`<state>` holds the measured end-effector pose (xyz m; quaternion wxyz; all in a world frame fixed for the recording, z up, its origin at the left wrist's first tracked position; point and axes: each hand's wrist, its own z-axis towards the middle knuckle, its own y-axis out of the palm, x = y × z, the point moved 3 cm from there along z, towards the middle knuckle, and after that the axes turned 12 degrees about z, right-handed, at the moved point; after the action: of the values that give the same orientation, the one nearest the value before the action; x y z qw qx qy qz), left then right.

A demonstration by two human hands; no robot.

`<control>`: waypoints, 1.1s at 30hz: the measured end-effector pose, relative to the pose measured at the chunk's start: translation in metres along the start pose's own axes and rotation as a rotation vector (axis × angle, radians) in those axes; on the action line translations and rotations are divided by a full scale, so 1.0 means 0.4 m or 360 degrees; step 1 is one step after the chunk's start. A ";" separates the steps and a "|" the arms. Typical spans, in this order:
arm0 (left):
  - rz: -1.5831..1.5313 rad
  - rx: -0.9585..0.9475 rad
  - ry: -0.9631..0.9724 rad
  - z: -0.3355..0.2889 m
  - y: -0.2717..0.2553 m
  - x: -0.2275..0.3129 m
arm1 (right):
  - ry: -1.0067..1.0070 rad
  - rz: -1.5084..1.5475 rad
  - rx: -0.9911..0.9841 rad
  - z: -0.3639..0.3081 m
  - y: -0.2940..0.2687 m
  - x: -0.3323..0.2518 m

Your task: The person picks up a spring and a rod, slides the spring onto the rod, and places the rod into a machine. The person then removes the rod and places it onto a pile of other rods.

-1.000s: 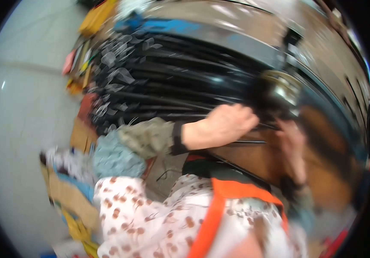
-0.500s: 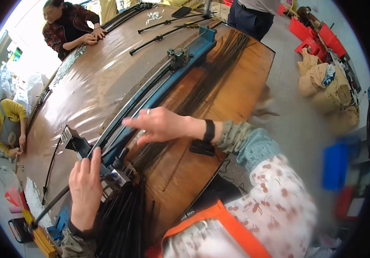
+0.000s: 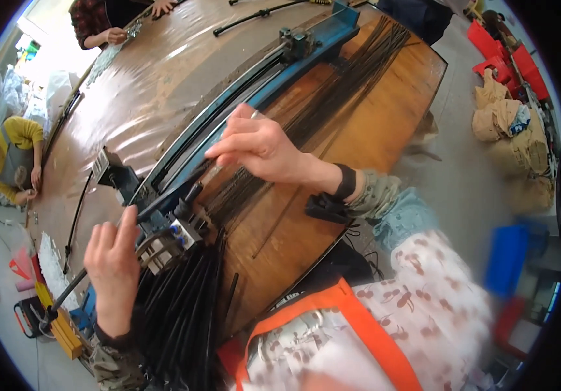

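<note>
My left hand (image 3: 112,264) is closed around a long black rod (image 3: 71,289), index finger lying along it. The rod slants up past the near end of a blue metal bench fixture (image 3: 264,98) with long rails. Over the fixture's middle, my right hand (image 3: 251,146) has its fingers curled and thumb and fingertips together, close to the rod's upper end. What sits between those fingertips is too small to make out. Just beside my left hand is a metal clamp block (image 3: 186,232) with blue fittings and a black-handled lever (image 3: 192,193).
Thin dark coiled springs (image 3: 319,107) lie along the wooden tabletop (image 3: 378,124) right of the fixture. Black tubes (image 3: 183,293) bunch near my body. A metal bracket (image 3: 114,173) stands left. Co-workers sit across the film-covered table; one wears yellow sleeves (image 3: 23,133). A yellow bar (image 3: 65,332) stands lower left.
My right hand's stretched fingers have drawn together and curled, near the rod's upper end. My left hand keeps its hold on the rod. The whole view has shifted slightly.
</note>
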<state>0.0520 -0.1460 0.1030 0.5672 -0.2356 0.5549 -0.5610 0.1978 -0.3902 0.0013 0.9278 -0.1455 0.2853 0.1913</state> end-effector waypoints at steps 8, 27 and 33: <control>0.0191 0.0107 -0.0215 -0.126 -0.025 -0.084 | -0.0106 -0.0277 -0.0015 -0.010 0.044 0.057; 0.0287 0.0381 -0.0903 -0.395 -0.159 -0.280 | 0.0574 0.0198 -0.0430 0.199 0.378 0.095; 0.0239 0.0262 -0.1107 -0.562 -0.163 -0.284 | 0.0803 0.0531 -0.0230 0.218 0.438 0.137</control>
<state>-0.1456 0.0188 0.1413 0.7787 -0.3245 0.2976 -0.4470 0.2042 -0.1873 0.0104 0.7707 -0.2052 0.5123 0.3185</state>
